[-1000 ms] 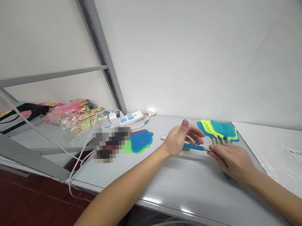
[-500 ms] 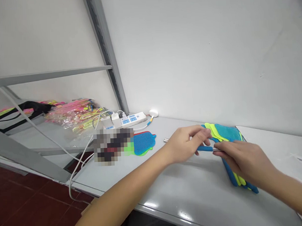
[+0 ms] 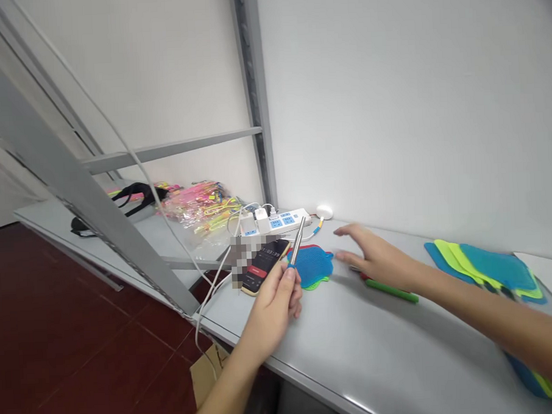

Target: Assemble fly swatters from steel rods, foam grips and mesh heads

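My left hand (image 3: 276, 297) is closed around the blue grip of a telescopic metal rod (image 3: 297, 241), whose silver shaft points up and away. My right hand (image 3: 375, 256) is open, thumb and fingers apart, just right of a small stack of mesh fly swatter heads (image 3: 313, 266). Blue lies on top of that stack, with red and green edges showing beneath. Below my right hand a green-handled rod (image 3: 392, 291) lies on the table, with a bit of red beside it, partly hidden by the hand.
More blue and yellow swatter heads (image 3: 493, 264) lie at the right, partly behind my right forearm. A phone (image 3: 264, 265), power strip (image 3: 281, 222) and white cables sit at the left. Bagged colourful items (image 3: 203, 204) lie beyond the grey metal frame (image 3: 255, 98).
The view has turned left. My right hand has let go of the blue-gripped rod and moved left toward the small stack. My left hand keeps the rod, its metal shaft now pointing up.
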### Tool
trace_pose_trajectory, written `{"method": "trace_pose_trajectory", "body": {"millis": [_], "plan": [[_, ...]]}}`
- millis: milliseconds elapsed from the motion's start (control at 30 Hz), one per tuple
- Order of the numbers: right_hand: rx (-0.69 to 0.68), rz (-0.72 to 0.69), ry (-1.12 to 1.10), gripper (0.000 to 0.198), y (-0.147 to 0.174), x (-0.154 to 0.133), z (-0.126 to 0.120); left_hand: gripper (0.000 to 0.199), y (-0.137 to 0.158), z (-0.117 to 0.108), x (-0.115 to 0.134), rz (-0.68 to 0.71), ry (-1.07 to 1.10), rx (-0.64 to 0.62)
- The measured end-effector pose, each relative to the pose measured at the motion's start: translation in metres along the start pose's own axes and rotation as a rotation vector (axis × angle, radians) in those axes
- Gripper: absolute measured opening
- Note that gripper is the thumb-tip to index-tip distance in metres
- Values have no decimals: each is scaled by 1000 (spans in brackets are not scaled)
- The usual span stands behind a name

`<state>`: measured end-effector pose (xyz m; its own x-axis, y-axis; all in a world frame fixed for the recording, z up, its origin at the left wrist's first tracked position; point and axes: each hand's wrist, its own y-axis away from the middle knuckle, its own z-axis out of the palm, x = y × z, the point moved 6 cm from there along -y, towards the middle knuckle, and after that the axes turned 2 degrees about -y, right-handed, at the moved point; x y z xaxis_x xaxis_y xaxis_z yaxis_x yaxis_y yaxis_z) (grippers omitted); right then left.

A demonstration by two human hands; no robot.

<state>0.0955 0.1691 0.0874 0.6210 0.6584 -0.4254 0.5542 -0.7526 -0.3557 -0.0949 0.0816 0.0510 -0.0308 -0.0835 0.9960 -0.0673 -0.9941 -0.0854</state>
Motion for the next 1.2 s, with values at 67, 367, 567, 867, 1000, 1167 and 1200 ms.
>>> {"method": "trace_pose_trajectory", "body": {"millis": [67, 367, 567, 867, 1000, 1167, 1200], "plan": [[-137, 6, 36, 61, -18, 8, 36, 33, 3, -1, -19, -46, 154, 54], [-305, -13, 59, 90, -58, 11, 84, 37, 9, 9, -50, -165, 238, 99], [-355, 50, 71, 76, -60, 10, 82, 40, 10, 8, -50, -174, 243, 83], [-417, 137, -17, 67, -70, 13, 77, 34, 10, 8, -52, -138, 210, 65], [-470, 148, -143, 41, -63, -1, 57, 33, 10, 7, -53, -121, 199, 47], [-387, 240, -429, 31, -24, -13, 3, 31, 10, 7, -51, -125, 173, 1], [-324, 300, -464, 28, -12, -9, -10, 31, 10, 7, -51, -131, 162, -8]]}}
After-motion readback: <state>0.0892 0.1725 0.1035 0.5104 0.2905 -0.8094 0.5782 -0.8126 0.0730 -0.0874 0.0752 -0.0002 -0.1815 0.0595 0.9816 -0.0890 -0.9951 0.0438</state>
